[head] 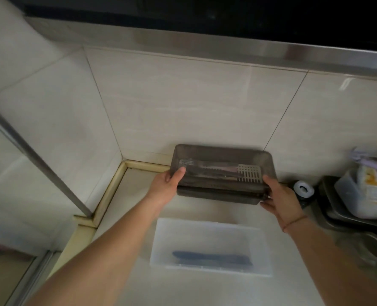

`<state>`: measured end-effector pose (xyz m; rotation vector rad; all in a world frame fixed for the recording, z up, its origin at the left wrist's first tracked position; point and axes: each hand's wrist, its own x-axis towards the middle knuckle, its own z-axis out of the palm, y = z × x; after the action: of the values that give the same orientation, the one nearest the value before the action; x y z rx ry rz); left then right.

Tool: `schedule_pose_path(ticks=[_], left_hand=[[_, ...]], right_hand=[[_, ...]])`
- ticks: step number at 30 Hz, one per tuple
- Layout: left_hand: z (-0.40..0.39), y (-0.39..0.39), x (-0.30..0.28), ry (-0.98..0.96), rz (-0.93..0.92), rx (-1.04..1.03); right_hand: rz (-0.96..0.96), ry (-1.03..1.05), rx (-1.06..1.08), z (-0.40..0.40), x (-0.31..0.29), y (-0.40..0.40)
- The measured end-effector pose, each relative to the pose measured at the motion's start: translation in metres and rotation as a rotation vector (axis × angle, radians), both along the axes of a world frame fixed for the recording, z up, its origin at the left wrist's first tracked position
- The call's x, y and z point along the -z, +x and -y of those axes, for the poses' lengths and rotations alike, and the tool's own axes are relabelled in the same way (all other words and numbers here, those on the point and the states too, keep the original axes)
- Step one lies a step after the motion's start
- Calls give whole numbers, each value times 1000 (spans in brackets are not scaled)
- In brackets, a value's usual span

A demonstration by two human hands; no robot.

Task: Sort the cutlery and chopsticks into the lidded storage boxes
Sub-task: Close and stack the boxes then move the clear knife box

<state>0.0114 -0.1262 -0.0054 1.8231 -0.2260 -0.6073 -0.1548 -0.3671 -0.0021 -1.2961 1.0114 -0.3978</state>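
Nearest the camera, at lower centre of the frame, a clear lidded box (209,246) lies on the pale tabletop (205,290) with dark blue cutlery (212,258) inside, its long axis running left to right. Above it at centre, the left hand (164,187) and right hand (279,198) have their fingers clamped on the two short ends of a smoky grey lidded box (223,173), also lying left to right, a fork (205,165) showing through its lid with the tines pointing left. Pale wall tiles (194,102) rise behind, and a metal tray (329,208) sits at the right edge
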Motion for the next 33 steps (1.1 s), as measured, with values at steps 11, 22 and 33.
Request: schedule_pose_path(ticks=[11,22,33], left_hand=[[-87,-83,-89,118,293,5],[-118,-127,-38,155,348,52],[-117,-145,61,264,208,-39]], right_hand=[[74,-174,-91,-76,-81,-98],[-32,-49,-130,-91,-20,-141],[-113,-328,-109,-117,66,-151]])
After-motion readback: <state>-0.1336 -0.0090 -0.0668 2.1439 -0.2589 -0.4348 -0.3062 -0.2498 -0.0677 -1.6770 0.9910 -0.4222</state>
